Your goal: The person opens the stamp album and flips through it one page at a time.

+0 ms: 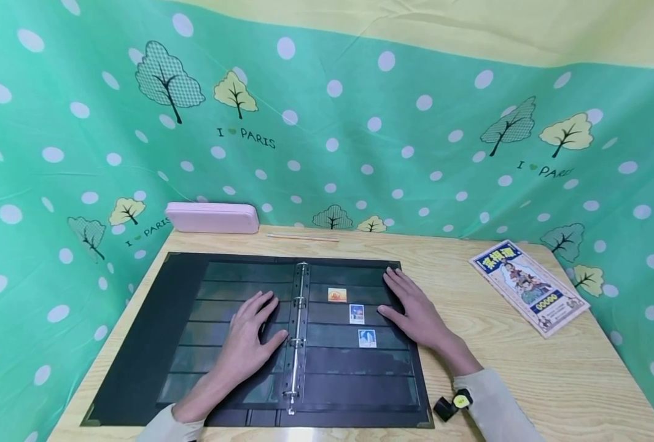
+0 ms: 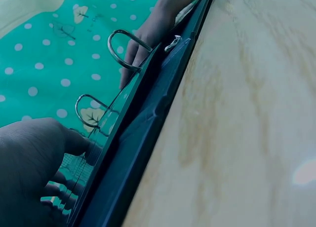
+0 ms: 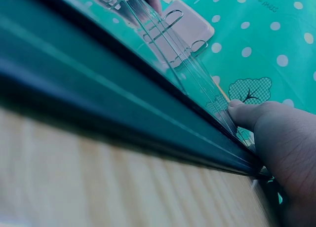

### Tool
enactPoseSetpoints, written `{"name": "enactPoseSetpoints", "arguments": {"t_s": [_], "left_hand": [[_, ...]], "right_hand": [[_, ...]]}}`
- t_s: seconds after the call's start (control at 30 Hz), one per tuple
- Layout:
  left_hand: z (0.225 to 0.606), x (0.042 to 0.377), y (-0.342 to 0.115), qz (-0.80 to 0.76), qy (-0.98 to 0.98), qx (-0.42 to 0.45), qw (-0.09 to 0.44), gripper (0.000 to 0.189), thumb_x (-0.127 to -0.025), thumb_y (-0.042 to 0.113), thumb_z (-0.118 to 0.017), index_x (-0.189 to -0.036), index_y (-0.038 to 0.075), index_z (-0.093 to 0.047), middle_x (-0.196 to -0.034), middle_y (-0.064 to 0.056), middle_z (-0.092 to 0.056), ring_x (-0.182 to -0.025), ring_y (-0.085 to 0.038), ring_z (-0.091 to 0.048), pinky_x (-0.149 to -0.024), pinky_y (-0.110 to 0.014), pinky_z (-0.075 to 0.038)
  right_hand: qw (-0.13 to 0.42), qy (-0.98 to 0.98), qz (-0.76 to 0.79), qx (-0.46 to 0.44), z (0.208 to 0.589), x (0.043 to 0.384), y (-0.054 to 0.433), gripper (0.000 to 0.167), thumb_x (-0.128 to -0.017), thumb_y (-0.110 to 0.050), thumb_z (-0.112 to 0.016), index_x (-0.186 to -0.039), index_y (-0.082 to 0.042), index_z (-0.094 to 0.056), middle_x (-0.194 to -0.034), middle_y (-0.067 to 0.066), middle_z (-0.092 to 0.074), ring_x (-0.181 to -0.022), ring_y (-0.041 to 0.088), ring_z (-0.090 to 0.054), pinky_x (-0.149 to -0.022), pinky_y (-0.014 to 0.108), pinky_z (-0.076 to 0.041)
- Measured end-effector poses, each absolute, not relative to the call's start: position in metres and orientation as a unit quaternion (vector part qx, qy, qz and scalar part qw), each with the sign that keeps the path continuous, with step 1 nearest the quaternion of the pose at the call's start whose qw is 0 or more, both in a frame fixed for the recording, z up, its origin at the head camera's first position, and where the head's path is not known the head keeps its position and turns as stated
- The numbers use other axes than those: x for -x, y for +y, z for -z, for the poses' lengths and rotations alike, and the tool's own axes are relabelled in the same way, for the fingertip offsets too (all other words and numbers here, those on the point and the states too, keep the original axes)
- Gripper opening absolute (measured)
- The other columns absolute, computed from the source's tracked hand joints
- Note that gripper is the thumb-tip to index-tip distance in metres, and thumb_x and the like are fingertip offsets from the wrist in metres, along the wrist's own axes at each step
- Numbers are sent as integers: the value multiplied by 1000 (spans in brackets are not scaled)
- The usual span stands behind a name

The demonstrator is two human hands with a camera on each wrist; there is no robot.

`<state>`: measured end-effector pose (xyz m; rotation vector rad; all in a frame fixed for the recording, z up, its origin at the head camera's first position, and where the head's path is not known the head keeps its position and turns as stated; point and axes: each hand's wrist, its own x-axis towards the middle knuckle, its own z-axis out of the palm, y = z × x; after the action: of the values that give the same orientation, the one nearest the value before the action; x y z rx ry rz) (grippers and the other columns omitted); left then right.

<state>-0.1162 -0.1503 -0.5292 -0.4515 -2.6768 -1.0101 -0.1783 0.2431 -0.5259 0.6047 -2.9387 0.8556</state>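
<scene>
A black stamp album (image 1: 354, 390) lies spread out on the wooden table, its metal ring binder (image 1: 301, 307) running up the middle. On the right page, three stamps sit in separate strips: an orange one (image 1: 337, 295), a blue one (image 1: 357, 314) and another blue one (image 1: 367, 338). My left hand (image 1: 249, 344) rests on the left page, fingers spread, thumb beside the rings. At the right page's outer edge lies my right hand (image 1: 415, 310), fingers extended over the border and thumb close to the middle stamp. Neither hand grips anything.
Behind the album stand a pink case (image 1: 212, 218) and a thin pencil-like stick (image 1: 303, 237). A printed booklet (image 1: 529, 287) lies at the right. Near my right sleeve is a small black object with a yellow face (image 1: 462, 401). A green dotted curtain (image 1: 354, 141) borders the table (image 1: 553, 380).
</scene>
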Motion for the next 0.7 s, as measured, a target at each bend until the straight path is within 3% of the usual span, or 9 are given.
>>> {"name": "enactPoseSetpoints", "arguments": {"t_s": [0.7], "left_hand": [[529, 116, -151, 347, -918, 150, 118, 70, -92, 21, -90, -151, -5, -63, -161, -24, -56, -154, -51, -43, -116, -80, -34]], "right_hand": [[46, -937, -279, -206, 528, 179, 246, 74, -105, -38, -78, -166, -7, -51, -174, 14, -45, -164, 42, -32, -127, 69, -32]]}}
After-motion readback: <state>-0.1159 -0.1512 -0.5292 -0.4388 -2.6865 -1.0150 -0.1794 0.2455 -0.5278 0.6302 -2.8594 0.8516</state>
